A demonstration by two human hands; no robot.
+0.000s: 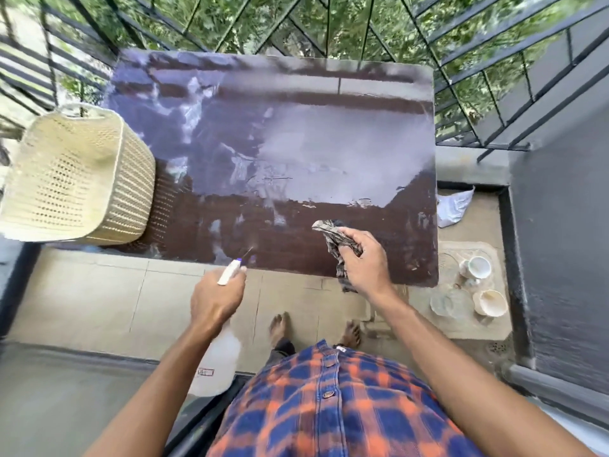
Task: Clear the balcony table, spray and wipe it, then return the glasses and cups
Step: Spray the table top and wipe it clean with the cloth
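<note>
Left hand: the left hand (216, 300) is curled around the neck of a spray bottle (217, 361), whose white nozzle with a purple tip points forward at the table's near edge.
Right hand: the right hand (364, 260) grips a bunched, patterned grey cloth (333, 234). It presses the cloth on the tabletop near the front edge, and a tail of cloth hangs below the hand.
Table: the dark brown table (296, 143) lies ahead of both hands. Its top is streaked and shiny beyond the cloth.
Writing: there is a small red-outlined mark low on the translucent bottle, below the left wrist. It is too blurred to read.
Cups: two white cups (478, 267) stand on the floor to the right of the right hand, beside the table's near right corner.
Glasses: clear glasses (443, 305) stand just beside the cups on the same pale mat (461, 324).
Left of the left hand: a cream woven basket (75, 173) sits against the table's left edge.
Beyond the cups: a crumpled white bag (454, 206) lies on the floor.
Near body: a checked orange-and-blue shirt (329, 400) is between the arms.
</note>
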